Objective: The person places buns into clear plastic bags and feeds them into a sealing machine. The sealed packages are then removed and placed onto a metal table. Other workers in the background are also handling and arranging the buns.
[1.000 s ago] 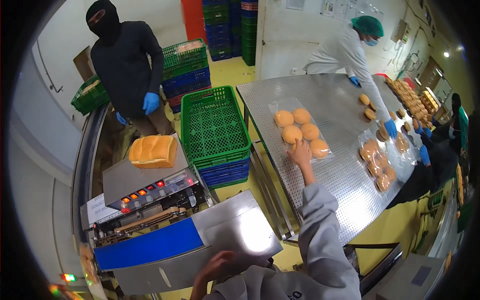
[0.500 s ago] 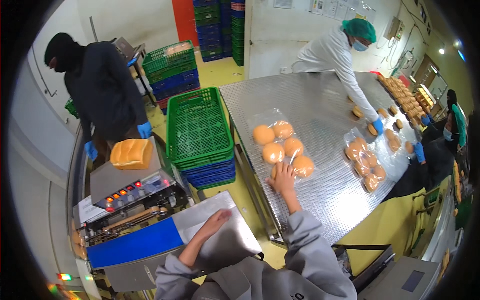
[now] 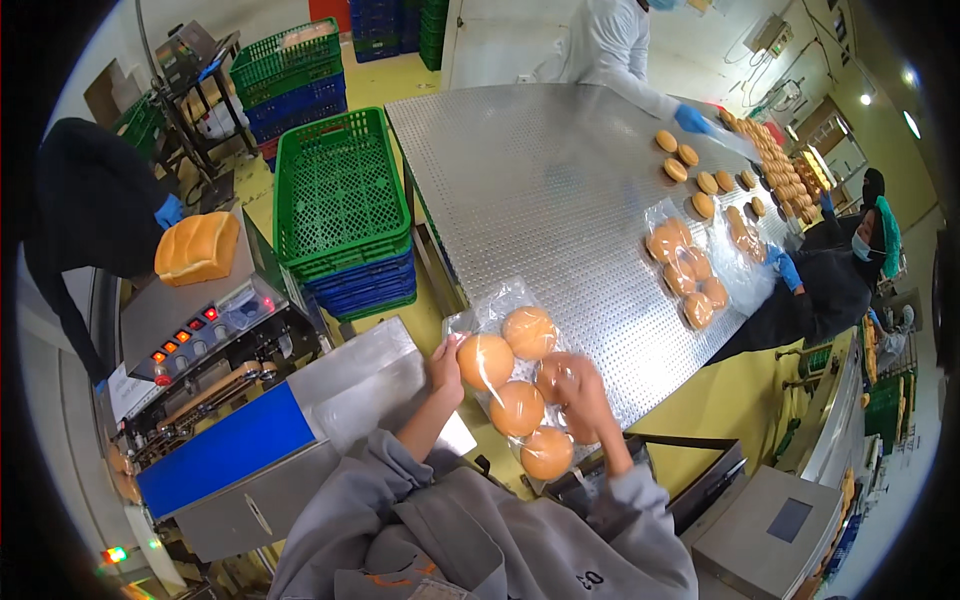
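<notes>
A clear plastic bag of round golden buns (image 3: 517, 408) is raised in front of me, off the near edge of the metal table. My left hand (image 3: 445, 372) is closed on the bag's left edge, at its loose plastic end. On the opposite side, my right hand (image 3: 585, 398) curls around the bag's edge beside a bun; its fingers are slightly blurred. A second bag of buns (image 3: 685, 270) lies on the perforated metal table (image 3: 520, 170), with loose buns (image 3: 703, 205) beyond it.
To my left are a sealing machine (image 3: 220, 330) with a blue belt (image 3: 230, 450) and a loaf (image 3: 198, 248) on top. Stacked green and blue crates (image 3: 345, 265) stand between machine and table. Co-workers' gloved hands (image 3: 785, 268) work at the table's far and right sides.
The bag has come up off the table toward me in my right hand. My left hand has moved from above the machine's metal plate and taken hold of the bag. The view has shifted.
</notes>
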`<action>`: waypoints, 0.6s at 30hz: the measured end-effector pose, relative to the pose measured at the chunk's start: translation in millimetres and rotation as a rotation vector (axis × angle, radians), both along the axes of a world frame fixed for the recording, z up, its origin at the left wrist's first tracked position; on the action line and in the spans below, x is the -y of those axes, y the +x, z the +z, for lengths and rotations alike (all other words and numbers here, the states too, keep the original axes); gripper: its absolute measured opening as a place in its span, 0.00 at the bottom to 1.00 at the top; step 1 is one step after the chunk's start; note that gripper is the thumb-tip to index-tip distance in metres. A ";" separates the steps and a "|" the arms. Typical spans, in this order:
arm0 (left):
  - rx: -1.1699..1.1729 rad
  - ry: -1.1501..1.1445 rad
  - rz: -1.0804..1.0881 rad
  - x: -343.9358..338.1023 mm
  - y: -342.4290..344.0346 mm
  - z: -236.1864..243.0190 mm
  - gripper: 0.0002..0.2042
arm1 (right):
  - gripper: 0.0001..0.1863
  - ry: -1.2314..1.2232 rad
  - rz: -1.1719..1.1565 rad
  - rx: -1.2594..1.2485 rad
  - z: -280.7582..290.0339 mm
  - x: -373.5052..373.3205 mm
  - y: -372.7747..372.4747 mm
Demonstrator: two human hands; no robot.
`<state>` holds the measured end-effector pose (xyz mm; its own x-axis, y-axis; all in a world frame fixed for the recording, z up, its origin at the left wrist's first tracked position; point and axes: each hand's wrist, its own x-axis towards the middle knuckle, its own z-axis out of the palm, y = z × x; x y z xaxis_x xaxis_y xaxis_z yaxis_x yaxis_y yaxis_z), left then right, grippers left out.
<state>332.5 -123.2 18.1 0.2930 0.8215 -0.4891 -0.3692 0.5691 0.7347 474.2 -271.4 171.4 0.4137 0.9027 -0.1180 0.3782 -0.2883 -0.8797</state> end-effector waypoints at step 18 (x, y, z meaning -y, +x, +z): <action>-0.341 0.000 0.380 -84.2 -256.8 -30.9 0.07 | 0.05 -0.289 0.297 -0.812 -179.1 -226.9 -120.7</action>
